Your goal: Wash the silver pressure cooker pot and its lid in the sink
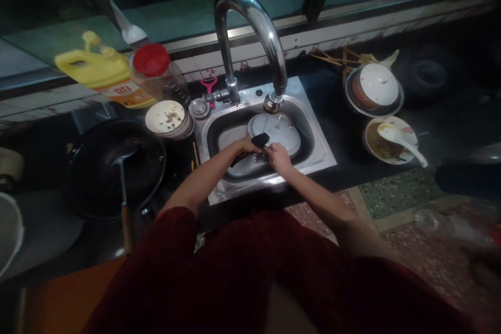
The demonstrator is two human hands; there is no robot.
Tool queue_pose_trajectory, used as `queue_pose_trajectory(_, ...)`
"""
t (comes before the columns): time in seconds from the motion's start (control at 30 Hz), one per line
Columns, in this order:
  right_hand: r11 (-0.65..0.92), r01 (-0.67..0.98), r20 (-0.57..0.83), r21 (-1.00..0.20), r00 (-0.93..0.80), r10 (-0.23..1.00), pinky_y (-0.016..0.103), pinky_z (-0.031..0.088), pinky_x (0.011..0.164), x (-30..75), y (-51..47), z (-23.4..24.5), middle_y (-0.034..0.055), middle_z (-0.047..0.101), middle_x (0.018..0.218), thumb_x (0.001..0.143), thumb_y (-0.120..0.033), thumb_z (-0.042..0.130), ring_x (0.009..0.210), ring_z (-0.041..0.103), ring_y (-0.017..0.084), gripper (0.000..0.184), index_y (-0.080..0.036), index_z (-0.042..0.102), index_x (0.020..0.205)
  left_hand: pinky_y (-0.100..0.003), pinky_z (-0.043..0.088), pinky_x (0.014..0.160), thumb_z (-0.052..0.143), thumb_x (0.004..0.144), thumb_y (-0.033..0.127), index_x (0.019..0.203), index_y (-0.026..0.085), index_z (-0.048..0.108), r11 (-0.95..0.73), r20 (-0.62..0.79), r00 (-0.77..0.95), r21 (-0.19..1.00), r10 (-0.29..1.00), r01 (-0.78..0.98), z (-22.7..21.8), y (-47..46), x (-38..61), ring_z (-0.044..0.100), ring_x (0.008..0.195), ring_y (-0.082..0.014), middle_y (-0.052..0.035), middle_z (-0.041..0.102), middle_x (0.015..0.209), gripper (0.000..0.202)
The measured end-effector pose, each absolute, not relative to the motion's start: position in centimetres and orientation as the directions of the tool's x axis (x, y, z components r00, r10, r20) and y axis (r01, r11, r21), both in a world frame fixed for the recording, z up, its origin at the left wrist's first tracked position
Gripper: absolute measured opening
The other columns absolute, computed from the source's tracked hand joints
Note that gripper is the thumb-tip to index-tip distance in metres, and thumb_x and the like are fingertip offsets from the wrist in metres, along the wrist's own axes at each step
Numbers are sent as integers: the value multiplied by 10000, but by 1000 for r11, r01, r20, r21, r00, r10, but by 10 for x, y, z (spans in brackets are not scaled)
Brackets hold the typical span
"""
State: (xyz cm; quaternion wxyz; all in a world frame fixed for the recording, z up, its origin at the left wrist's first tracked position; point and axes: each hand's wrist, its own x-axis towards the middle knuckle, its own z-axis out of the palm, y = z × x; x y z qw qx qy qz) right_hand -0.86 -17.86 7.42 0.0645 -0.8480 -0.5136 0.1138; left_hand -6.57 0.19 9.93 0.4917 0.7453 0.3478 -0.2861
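Note:
Both my hands are down in the small steel sink (317, 141), under the curved chrome tap (258, 26). My left hand (245, 147) is closed on a dark handled utensil (256, 143) whose black end sticks out to the right. My right hand (277, 157) is closed against the same utensil from the right, its fingers pinched together; what it holds is too small to make out. A pale plate or lid (279, 133) lies in the sink basin behind my hands.
A black wok (97, 167) with a ladle sits left of the sink, beside a stack of dirty plates (169, 119). A yellow bottle (97, 70) and a red-lidded jar (154, 70) stand behind. Stacked bowls (373, 88) and a bowl with a white spoon (391, 141) sit right.

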Motion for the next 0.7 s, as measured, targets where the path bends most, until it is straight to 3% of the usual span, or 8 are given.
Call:
queue_pose_trajectory(0.23, -471, 849, -83, -238, 465, 881, 341, 261, 702, -3, -175, 77, 124, 581, 926, 905, -155, 423, 892, 421, 241, 338, -171, 677, 1127, -225, 485, 487, 795, 644, 207, 1375, 104, 382, -232, -770, 598, 554, 222, 800, 105, 7, -60, 623, 639, -150, -181, 633, 1108, 846)
queue_pose_trajectory(0.4, -430, 862, -100, -269, 419, 902, 343, 267, 711, 0, -183, 78, 115, 584, 911, 883, -133, 439, 889, 423, 239, 359, -198, 679, 1140, -211, 480, 475, 800, 631, 196, 1438, 137, 248, -230, -769, 594, 550, 237, 803, 105, 8, -60, 619, 672, -148, -177, 603, 1177, 979)
queue_pose_trajectory(0.6, -576, 763, -43, -294, 591, 805, 339, 291, 717, -16, -172, 72, 124, 575, 932, 916, -184, 403, 889, 423, 240, 357, -183, 665, 1160, -204, 484, 492, 799, 633, 196, 1383, 119, 328, -214, -760, 603, 564, 243, 798, 109, 0, -60, 622, 696, -146, -158, 618, 1141, 890)
queue_pose_trajectory(0.7, -494, 804, -99, -329, 492, 865, 331, 304, 731, -31, -171, 69, 113, 594, 926, 900, -167, 429, 902, 437, 233, 337, -199, 688, 1113, -214, 485, 491, 805, 632, 204, 1413, 124, 283, -194, -773, 575, 541, 268, 818, 114, -3, -61, 616, 648, -134, -150, 632, 1105, 942)
